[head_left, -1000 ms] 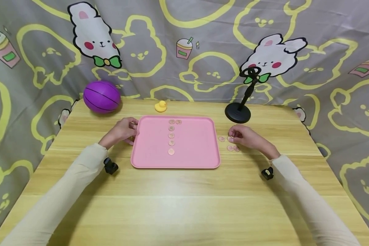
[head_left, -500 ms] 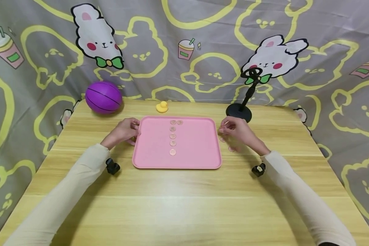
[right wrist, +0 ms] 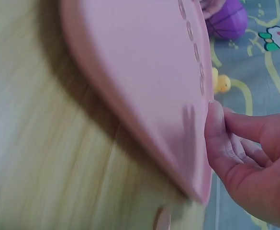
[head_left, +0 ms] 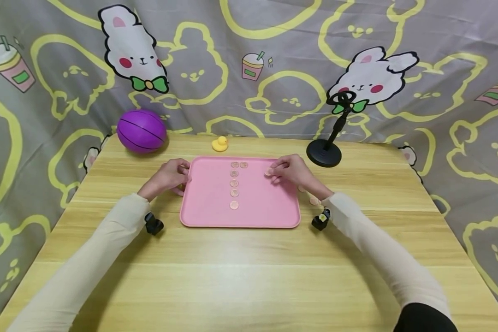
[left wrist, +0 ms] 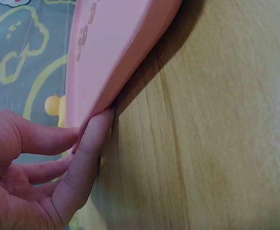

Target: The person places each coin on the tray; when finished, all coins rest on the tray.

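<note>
On the pink tray (head_left: 207, 193) several copper-coloured coins (head_left: 234, 183) lie in a column, with one more coin (head_left: 243, 165) beside its far end. My left hand (head_left: 170, 176) pinches the tray's left rim; the left wrist view shows thumb above and finger (left wrist: 84, 155) at the outer side. Over the tray's right part, near its far right corner, my right hand (head_left: 293, 170) pinches a coin (head_left: 269, 171) between thumb and fingertips. In the right wrist view the fingers (right wrist: 221, 134) hide that coin. Loose coins (head_left: 314, 200) lie on the table just right of the tray, partly behind the right wrist.
Behind the tray sits a yellow rubber duck (head_left: 220, 144). A purple ball (head_left: 141, 131) stands at the back left of the wooden table (head_left: 240, 276), and a black stand (head_left: 324, 152) with a round base at the back right. A patterned curtain (head_left: 216, 101) hangs behind.
My right hand has picked up a coin from the table right of the tray and carried it left over the tray. The left hand keeps its hold on the rim.
</note>
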### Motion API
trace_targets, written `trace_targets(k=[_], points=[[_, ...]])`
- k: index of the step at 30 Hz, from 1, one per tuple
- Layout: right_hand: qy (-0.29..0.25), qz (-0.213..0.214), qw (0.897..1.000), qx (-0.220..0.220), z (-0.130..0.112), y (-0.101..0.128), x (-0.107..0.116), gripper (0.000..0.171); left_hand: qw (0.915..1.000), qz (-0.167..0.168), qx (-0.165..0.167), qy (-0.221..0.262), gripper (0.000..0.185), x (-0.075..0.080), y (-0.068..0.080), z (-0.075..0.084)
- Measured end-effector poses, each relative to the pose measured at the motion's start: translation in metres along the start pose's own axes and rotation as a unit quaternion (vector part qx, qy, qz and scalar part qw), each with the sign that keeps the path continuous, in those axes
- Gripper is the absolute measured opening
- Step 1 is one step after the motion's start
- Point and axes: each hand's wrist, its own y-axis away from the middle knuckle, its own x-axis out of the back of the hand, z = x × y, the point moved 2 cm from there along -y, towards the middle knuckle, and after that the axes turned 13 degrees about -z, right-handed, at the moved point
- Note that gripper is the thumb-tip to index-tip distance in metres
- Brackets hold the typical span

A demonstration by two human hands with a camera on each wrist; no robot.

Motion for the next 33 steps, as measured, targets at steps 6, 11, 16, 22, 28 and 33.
trace_targets(k=[6,11,16,22,28,33], points=[[-0.095,-0.039,0.994,-0.026,-0.005,-0.019,-0.019,0.020,1.0000,0.002,-0.002,0.000,0.053,0.000,-0.002,-0.002],[-0.109,-0.058,0.991,-0.051,-0.011,-0.034,-0.031,0.021,1.0000,0.005,0.000,-0.004,0.052,0.000,-0.002,-0.002],[-0.117,-0.063,0.989,-0.072,-0.016,-0.043,-0.039,0.020,1.0000,0.005,-0.002,0.002,0.053,-0.001,-0.001,-0.001],[-0.133,-0.081,0.983,-0.095,-0.018,-0.047,-0.040,0.019,0.9998,0.003,-0.012,-0.013,0.053,0.002,0.000,0.001],[-0.130,-0.104,0.979,-0.119,-0.023,-0.052,-0.038,0.018,0.9999,0.002,-0.012,-0.010,0.053,0.001,0.003,0.000],[-0.122,-0.109,0.976,-0.141,-0.026,-0.054,-0.036,0.014,0.9999,0.001,-0.011,-0.010,0.053,-0.001,0.001,-0.001]])
